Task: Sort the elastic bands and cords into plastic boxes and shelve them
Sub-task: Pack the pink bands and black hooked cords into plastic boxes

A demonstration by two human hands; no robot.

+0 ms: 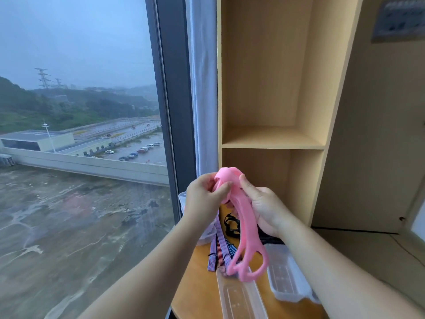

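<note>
A pink elastic band (246, 226) with looped ends hangs in front of me above the wooden desk (197, 284). My left hand (203, 199) pinches its bunched upper end. My right hand (262, 206) grips the band just beside it, with the thumb against the top. The lower loops dangle over a clear plastic box (239, 298). A second clear box (285, 272) lies to its right. Striped elastic bands (218, 249) and black cords (231, 223) lie on the desk behind the pink band.
A light wooden shelf unit (273, 143) stands on the desk straight ahead, with two open compartments. Another clear box (184, 199) sits at the desk's left edge by the large window (80, 134). A dark cable (409, 252) runs along the right.
</note>
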